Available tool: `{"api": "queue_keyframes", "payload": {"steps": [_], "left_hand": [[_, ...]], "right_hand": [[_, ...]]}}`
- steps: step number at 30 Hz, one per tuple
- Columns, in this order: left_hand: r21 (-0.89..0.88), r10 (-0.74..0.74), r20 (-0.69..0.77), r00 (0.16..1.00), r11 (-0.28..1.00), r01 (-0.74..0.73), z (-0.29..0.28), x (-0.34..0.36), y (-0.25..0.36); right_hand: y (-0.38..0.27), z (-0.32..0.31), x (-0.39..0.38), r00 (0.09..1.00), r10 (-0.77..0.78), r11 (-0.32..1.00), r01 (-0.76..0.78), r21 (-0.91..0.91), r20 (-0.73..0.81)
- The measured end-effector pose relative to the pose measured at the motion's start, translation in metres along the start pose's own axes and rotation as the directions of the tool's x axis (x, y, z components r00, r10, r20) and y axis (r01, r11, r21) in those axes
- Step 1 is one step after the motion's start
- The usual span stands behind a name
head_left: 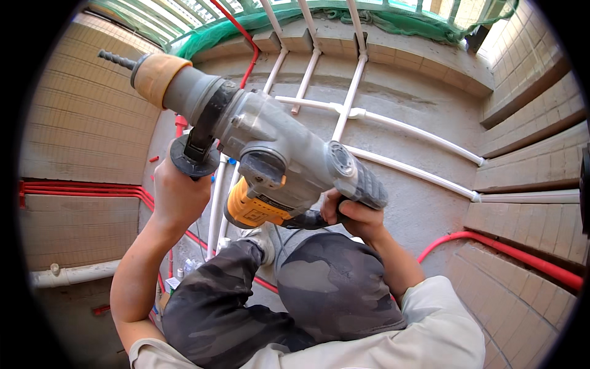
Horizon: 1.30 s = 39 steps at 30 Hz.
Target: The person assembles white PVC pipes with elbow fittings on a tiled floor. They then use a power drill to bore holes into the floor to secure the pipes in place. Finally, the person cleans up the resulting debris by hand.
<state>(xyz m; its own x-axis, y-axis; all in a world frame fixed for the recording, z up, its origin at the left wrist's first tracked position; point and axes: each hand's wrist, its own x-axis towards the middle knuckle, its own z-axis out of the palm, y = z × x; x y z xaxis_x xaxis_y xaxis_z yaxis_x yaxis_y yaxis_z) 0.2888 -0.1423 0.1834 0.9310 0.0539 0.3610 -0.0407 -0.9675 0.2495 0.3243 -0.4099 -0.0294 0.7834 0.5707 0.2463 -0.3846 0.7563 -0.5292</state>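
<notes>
I had one rotary hammer (279, 138) between two hands, held up off the floor, above and just beyond my knees. It carried one bit (117, 59), one tan collar (161, 79) behind that, one side handle (193, 155) and one rear handle (361, 184). My left hand (179, 192) was closed around the side handle, right below its round black flange. My right hand (357, 216) was wrapped around the rear handle's lower part; some of its fingers were hidden behind it.

Three white pipes (349, 101) came down from the low ledge (424, 64) onto the floor, and two cross pipes (418, 126) ran over to the right wall. Two more white lengths (217, 197) lay beside my left leg. One red hose (504, 246) curved along on the right, and one thick white pipe (77, 273) crossed low on the left. Several red lines (86, 189) ran along the left wall, too close together for me to count surely. One shoe (264, 243) of mine showed.

The hammer's long axis ran slantwise, bit toward the upper left, rear handle toward the lower right. The yellow housing (255, 206) hung beneath, nearest my lap.
</notes>
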Motion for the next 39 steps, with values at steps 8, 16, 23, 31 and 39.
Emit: {"api": "queue_keyframes", "payload": {"steps": [8, 16, 23, 31, 39], "left_hand": [[-0.489, -0.062, 0.262, 0.963, 0.852, 0.188, 0.174, 0.010, -0.009], [-0.747, 0.139, 0.478, 0.868, 0.584, 0.318, 0.341, -0.016, 0.054], [-0.533, 0.511, 0.797, 0.321, 0.349, 0.771, 0.316, 0.001, 0.053], [-0.798, 0.632, 0.591, 0.502, 0.366, 0.479, 0.297, 0.077, 0.002], [-0.868, 0.616, 0.461, 0.638, 0.463, 0.180, 0.291, 0.090, 0.001]], "right_hand": [[-0.091, 0.008, -0.054, 0.888, -0.156, 0.873, -0.081, -0.480, -0.433], [-0.130, 0.080, -0.045, 0.651, -0.294, 0.636, -0.413, -0.652, -0.699], [-0.146, 0.127, 0.037, 0.467, -0.242, 0.499, -0.692, -0.522, -0.851], [-0.157, 0.139, 0.092, 0.324, -0.169, 0.331, -0.871, -0.363, -0.931], [-0.123, 0.133, 0.100, 0.280, -0.156, 0.507, -0.800, -0.320, -0.947]]}}
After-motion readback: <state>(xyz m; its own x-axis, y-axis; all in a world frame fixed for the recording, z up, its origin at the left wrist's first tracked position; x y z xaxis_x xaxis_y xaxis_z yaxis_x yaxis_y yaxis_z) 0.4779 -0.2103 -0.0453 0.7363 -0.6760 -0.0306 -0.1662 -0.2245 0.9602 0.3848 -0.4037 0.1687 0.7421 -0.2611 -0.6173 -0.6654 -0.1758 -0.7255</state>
